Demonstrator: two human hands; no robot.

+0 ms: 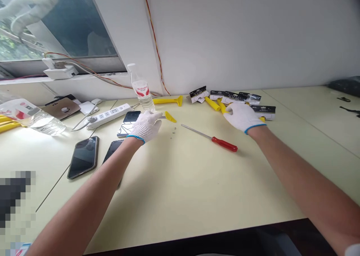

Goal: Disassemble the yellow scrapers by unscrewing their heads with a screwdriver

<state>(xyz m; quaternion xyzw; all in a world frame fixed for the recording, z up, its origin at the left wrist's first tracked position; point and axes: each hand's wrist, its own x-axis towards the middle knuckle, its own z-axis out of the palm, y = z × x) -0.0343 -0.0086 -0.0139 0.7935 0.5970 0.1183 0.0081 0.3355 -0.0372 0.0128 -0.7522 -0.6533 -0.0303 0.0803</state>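
My left hand (146,126), in a white knit glove with a blue cuff, is closed at the back left of the table. From its fingertips sticks out a small yellow scraper head (170,117) with a grey part. My gloved right hand (242,116) is curled over a yellow scraper handle (221,106) among carded yellow scrapers; its fingertips are partly hidden. Between the hands lies a screwdriver (224,144) with a red handle and long shaft, touched by neither. Several tiny screws (173,132) lie near my left hand. Behind it rests another yellow scraper (168,101).
A water bottle (143,93) stands behind my left hand; another bottle (42,119) lies at the left. A power strip (109,116), a phone (83,157) and other phones are on the left side. Black-and-white cards (235,98) lean near the wall.
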